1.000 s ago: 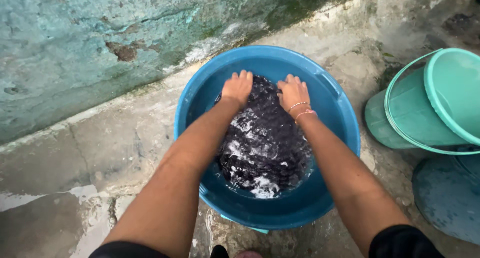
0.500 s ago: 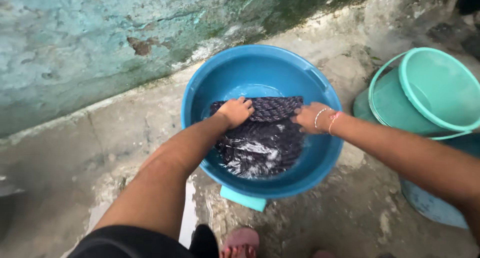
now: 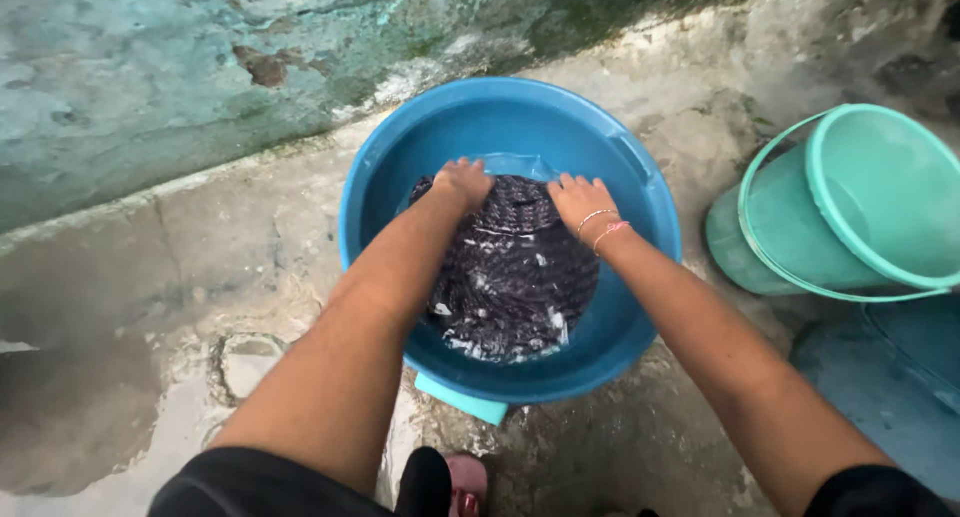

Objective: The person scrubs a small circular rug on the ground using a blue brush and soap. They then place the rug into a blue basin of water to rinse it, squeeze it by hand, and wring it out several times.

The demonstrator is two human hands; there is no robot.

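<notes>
— What are the hands doing?

— Both are down in a blue plastic basin (image 3: 640, 192) that stands on wet concrete ground (image 3: 200, 267). The left hand (image 3: 464, 182) presses on the far left part of a dark knitted cloth (image 3: 515, 272), fingers curled down into the fabric. The right hand (image 3: 580, 202) lies just to its right, fingers spread narrowly and laid flat on the cloth's far edge.

— Is either hand gripping the cloth?

— The left looks bunched onto it, though I cannot tell if it truly clasps a fold. The right only presses, palm down. Thin bracelets (image 3: 600, 227) circle the right wrist.

— Where is the cloth?

— Inside the basin, filling its middle and near part, soaked, with white suds dotted over it. A little clear water shows at the far side, beyond the fingers.

— What else is about?

— To the right, a teal bucket (image 3: 880, 197) lies tipped on its side, its mouth facing the viewer, near the basin but apart from it. Another blue container (image 3: 880, 377) sits near right, partly cut off. A weathered green-blue wall (image 3: 180, 67) runs along the far left. At the near edge a pink sandal (image 3: 468, 482) peeks out, and a light teal piece (image 3: 460, 397) juts from under the basin.
</notes>
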